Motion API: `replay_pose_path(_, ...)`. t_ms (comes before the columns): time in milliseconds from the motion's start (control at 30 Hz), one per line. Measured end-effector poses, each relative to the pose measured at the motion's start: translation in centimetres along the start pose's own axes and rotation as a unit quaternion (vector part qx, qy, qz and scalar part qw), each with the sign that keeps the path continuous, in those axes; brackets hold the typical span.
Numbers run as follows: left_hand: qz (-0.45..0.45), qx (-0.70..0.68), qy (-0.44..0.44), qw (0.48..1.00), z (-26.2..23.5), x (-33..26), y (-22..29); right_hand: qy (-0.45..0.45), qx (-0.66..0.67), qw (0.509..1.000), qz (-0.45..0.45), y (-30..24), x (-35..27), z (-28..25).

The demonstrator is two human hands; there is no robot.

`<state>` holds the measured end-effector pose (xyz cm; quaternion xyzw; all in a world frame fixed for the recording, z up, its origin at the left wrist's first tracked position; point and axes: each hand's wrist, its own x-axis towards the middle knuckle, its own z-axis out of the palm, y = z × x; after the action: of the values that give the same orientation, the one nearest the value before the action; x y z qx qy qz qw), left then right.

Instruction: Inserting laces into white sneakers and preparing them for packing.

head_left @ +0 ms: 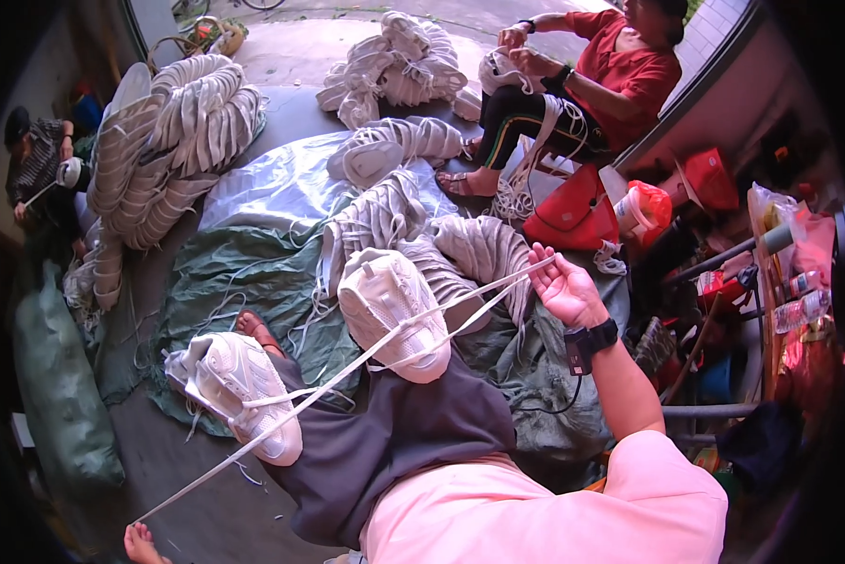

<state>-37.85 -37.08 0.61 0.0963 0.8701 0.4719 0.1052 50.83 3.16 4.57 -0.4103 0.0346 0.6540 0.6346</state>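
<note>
Two white sneakers lie on my lap, toes toward me: one sneaker (399, 315) in the middle, the other sneaker (244, 385) farther left. A long pale flat shoelace (333, 383) is pulled taut across both, running from lower left to upper right. My left hand (142, 545), at the lower left rim and partly cut off, pinches its lower end. My right hand (570, 289), palm up and arm stretched out, grips lace strands at its fingertips beyond the middle sneaker. A wrist strap with a dark box sits on that arm.
Nested stacks of pale shoe parts (206, 113) stand at the far left, with more piles ahead on green and white sheeting (281, 179). A co-worker in red (620, 80) handles a shoe at the far right; another person (41, 164) sits left. Red bag (573, 211), green sack (65, 395).
</note>
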Motion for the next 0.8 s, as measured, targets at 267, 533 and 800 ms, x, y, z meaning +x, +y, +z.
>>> replay_pose_path(267, -0.035, -0.058, 0.044, 0.997, 2.6, -11.1, 11.8, 0.047, 0.033, 0.997, -0.051, -5.1, 1.0, -2.4)
replay_pose_path(533, 0.068, -0.216, -0.062, 0.972, -5.9, 1.3, 2.1, 0.092, 0.052, 0.991, -0.084, -7.5, 1.0, -2.7)
replay_pose_path(800, -0.139, -0.525, -0.143, 0.827, -0.5, -8.2, 12.4, 0.138, 0.046, 0.982, -0.119, -11.2, -1.0, -5.6)
